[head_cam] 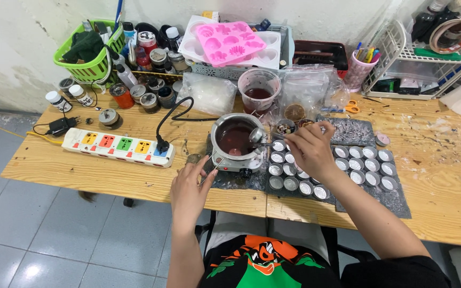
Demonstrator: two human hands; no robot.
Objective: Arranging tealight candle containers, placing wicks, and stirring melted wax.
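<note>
**My spoon at the melting pot, my other hand at its base**

My right hand [309, 151] holds a small metal spoon [257, 136]; the grip is closed on its thin handle, and the bowl of the spoon is at the right rim of the small round metal melting pot [236, 140], which is filled with dark red liquid. This pot stands on a dark mat near the middle of the wooden table [81, 170].

My left hand [190, 188] rests on the near edge of the table, just left of the pot. Its fingers are together on a thin metal stick [209, 173]; I cannot tell how firmly they press it.

Under my right wrist, rows of small round silver cups [363, 165] lie on the same dark mat, to the right of the pot. To the left lies a white power strip with coloured sockets [118, 146], and a black cable goes from it to the pot. Far behind the pot is a clear plastic cup with red liquid [259, 89], and further away a pink silicone mould [230, 41] lies on a white tray. A green basket [89, 50] stands at the far left.
</note>
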